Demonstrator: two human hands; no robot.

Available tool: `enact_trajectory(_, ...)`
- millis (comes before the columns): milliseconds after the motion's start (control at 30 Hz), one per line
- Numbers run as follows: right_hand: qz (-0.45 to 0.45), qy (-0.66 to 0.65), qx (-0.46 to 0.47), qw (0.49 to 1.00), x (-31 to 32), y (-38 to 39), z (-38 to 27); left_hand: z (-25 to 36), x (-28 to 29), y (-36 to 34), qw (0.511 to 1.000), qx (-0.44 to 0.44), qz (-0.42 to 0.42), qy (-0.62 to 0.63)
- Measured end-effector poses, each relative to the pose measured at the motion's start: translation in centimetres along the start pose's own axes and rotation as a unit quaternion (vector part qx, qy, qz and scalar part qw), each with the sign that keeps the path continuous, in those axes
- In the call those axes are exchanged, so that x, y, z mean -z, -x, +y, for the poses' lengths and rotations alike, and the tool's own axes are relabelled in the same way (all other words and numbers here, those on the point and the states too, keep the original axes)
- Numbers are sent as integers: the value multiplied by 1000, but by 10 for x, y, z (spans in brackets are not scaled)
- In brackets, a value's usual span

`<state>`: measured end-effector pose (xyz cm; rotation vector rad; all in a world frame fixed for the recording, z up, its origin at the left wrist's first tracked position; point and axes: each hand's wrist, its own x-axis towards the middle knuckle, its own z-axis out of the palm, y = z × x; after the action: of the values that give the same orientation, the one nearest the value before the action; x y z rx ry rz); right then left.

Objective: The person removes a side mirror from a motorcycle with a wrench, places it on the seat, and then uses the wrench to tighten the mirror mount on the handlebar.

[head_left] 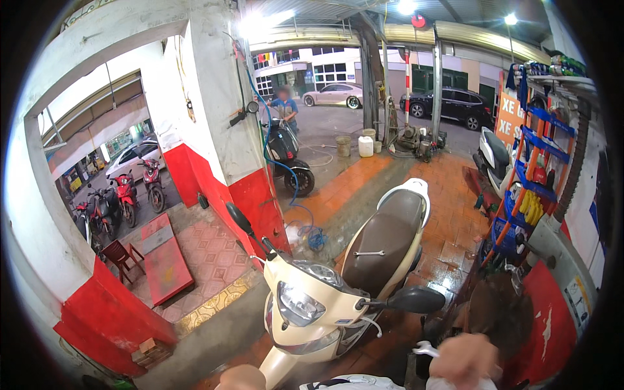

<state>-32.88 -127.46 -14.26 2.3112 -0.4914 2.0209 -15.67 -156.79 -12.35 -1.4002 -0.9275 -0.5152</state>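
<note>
1. Right hand [465,359]: curled inward like a fist, slightly blurred, detail lost
2. Left hand [242,378]: well apart, left of the right hand and a little lower
3. Only the left hand's rounded top shows, so its grip cannot be told

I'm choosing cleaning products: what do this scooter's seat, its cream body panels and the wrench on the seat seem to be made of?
Seat: probably vinyl; its brown, leather-like cover looks smooth and fairly matte.
Cream body panels: likely painted plastic with a smooth finish, judging by their moulded curves.
Wrench: metal, probably steel, given its bright silver shine.
</note>
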Motion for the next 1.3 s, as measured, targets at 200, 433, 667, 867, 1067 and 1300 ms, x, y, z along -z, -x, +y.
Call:
enact_trajectory(200,169,-59,-699,692,-7,122,56,-9,-32,103,677,710,-132,-145)
enact_trajectory(433,-87,157,-382,906,5,23,-39,25,-14,36,846,488,-51,-208)
enact_trajectory(667,39,265,20,963,-51,-53,-46,-15,-47,-33,969,211,7,-127)
enact_trajectory(867,23,210,14,977,-60,-54,-50,-15,-44,-36,968,220,-20,-119)
enact_trajectory(1067,31,201,-10,979,-54,-46,-47,-7,-47,-38,956,235,-72,-162)
enact_trajectory(1300,65,239,-26,969,-53,-50,-56,-23,-56,-8,959,283,24,19)
